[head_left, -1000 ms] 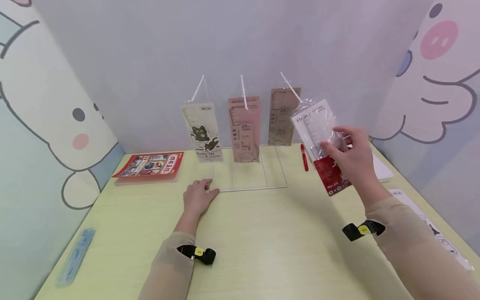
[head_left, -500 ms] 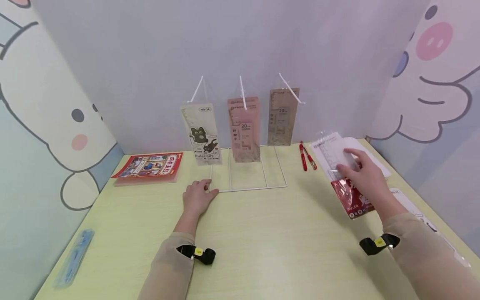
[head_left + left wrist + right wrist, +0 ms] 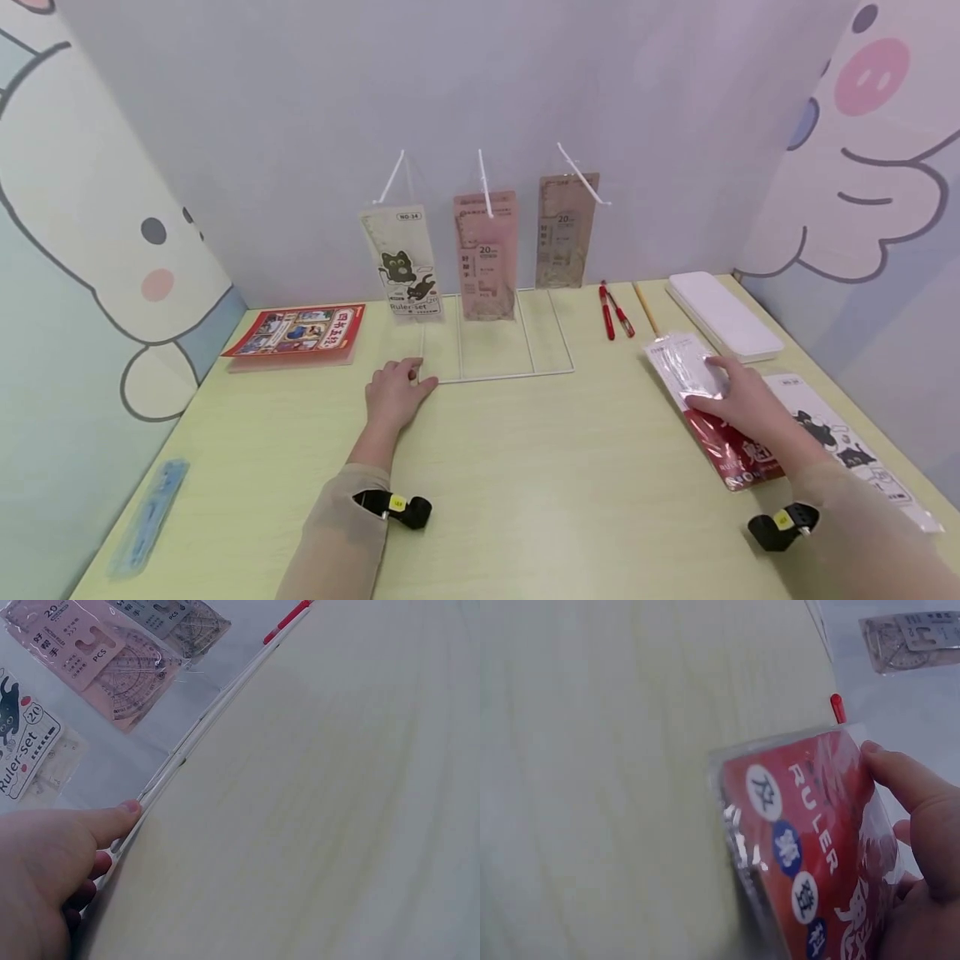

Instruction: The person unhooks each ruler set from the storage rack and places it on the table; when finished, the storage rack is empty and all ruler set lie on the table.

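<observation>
My right hand (image 3: 753, 412) grips a plastic-wrapped ruler set (image 3: 693, 371), white at the top and red below, low over the right side of the table. In the right wrist view the pack's red end (image 3: 802, 817) reads "RULER", with my thumb along its edge. My left hand (image 3: 393, 396) holds the near left corner of a white wire display rack (image 3: 495, 380); the left wrist view has the thumb on the wire and fingers curled beneath. From the rack's hooks hang a cat-print ruler set (image 3: 405, 267), a pink ruler set (image 3: 486, 254) and a brown ruler set (image 3: 567, 229).
Another cat-print ruler set (image 3: 855, 454) lies right of my right hand. Behind it are a white case (image 3: 723, 315), a yellow pencil (image 3: 645, 308) and red pens (image 3: 607, 313). A red booklet (image 3: 300, 329) and a light-blue packet (image 3: 150, 517) lie at left.
The red-and-white ruler set has come off the right hook and moved right and down to the table with my right hand. My left hand stays on the rack.
</observation>
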`<action>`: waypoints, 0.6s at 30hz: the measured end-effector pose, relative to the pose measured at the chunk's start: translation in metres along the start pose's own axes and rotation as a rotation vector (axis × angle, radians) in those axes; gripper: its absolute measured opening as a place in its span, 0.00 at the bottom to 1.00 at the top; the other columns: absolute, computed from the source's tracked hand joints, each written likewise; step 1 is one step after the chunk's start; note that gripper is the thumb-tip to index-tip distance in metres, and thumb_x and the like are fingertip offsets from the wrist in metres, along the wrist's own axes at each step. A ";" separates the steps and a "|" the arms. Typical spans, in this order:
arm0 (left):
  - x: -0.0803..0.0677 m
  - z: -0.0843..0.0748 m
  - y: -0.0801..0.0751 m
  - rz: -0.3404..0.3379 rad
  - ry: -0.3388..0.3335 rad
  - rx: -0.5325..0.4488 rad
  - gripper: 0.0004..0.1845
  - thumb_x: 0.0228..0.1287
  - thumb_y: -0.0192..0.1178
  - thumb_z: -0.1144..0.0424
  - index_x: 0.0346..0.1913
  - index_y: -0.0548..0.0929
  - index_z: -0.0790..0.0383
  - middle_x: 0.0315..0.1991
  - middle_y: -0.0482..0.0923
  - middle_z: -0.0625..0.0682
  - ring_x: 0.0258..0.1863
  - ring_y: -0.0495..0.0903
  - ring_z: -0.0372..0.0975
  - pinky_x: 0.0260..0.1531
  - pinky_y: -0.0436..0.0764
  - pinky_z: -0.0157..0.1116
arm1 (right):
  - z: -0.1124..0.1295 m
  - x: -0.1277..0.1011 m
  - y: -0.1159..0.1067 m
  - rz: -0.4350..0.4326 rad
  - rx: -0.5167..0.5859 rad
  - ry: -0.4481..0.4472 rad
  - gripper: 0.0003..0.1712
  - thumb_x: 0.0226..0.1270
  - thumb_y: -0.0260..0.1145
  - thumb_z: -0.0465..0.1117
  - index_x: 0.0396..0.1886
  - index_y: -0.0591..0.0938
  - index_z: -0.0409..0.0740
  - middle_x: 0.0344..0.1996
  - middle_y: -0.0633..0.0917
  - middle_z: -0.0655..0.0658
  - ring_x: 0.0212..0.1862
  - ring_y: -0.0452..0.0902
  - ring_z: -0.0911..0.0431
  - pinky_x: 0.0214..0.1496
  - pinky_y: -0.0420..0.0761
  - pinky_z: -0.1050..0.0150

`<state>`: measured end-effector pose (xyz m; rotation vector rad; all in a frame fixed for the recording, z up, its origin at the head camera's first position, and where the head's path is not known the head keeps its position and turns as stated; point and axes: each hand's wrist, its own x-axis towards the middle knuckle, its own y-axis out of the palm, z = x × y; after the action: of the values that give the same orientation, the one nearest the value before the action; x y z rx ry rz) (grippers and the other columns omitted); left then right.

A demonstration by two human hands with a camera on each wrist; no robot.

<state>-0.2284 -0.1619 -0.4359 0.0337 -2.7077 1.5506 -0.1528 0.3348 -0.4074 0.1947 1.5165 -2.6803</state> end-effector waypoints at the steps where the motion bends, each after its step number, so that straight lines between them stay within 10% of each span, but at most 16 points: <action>1: 0.000 0.000 0.000 -0.001 0.003 0.001 0.29 0.60 0.59 0.44 0.61 0.75 0.55 0.42 0.75 0.52 0.45 0.69 0.51 0.44 0.65 0.50 | -0.003 -0.002 0.000 0.010 -0.018 0.006 0.58 0.55 0.62 0.68 0.69 0.54 0.30 0.58 0.58 0.19 0.57 0.56 0.26 0.50 0.63 0.33; 18: -0.001 -0.001 -0.002 0.009 0.002 0.006 0.29 0.61 0.59 0.44 0.61 0.74 0.55 0.43 0.75 0.53 0.46 0.70 0.51 0.44 0.65 0.50 | -0.025 -0.020 -0.006 0.052 -0.125 0.123 0.61 0.51 0.57 0.75 0.67 0.56 0.31 0.54 0.54 0.15 0.49 0.52 0.24 0.36 0.66 0.36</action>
<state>-0.2274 -0.1622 -0.4333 0.0202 -2.7052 1.5602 -0.1321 0.3588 -0.4124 0.3939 1.6815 -2.5670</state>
